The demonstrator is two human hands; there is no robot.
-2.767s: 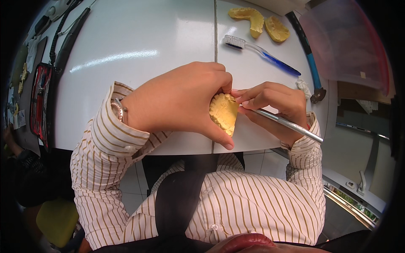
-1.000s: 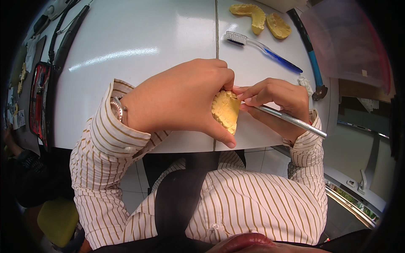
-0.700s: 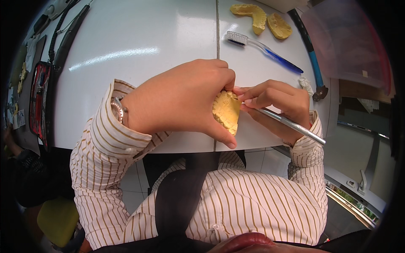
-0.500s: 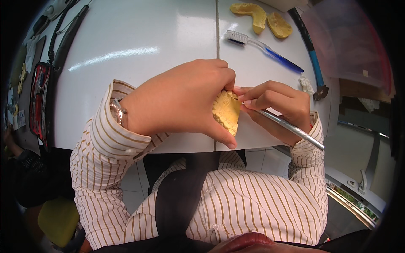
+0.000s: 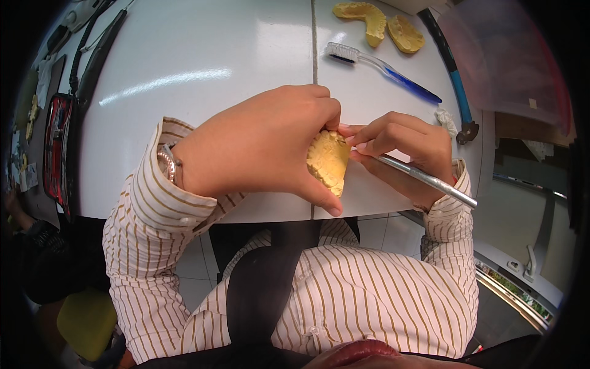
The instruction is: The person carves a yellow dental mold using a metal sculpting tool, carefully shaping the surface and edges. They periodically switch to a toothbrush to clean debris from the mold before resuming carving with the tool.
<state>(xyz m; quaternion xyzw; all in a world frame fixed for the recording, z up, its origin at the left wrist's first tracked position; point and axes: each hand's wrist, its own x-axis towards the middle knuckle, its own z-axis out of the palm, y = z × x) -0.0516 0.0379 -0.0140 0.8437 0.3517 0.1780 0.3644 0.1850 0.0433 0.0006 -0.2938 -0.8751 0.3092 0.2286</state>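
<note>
A yellow plaster dental cast (image 5: pixel 327 161) with a row of teeth is gripped between the thumb and fingers of my left hand (image 5: pixel 270 147), just above the table's near edge. My right hand (image 5: pixel 405 147) pinches a slim silver metal-handled carving tool (image 5: pixel 427 179) like a pen. The tool's handle slants down to the right, away from the cast. Its working tip is hidden by my fingers at the cast's upper right edge, where the right fingertips come close to or touch the cast.
On the white table (image 5: pixel 184 43), a toothbrush (image 5: pixel 387 71) with a blue handle lies beyond my hands. Two more yellow casts (image 5: pixel 405 35) rest behind it. At right are a blue-handled hammer (image 5: pixel 461 98) and crumpled white tissue (image 5: pixel 445 122). A red-black case (image 5: pixel 59 147) is at left.
The carving tool's handle has tilted slightly, its free end moving a little right and up. Both hands keep their grip, and the cast has barely shifted.
</note>
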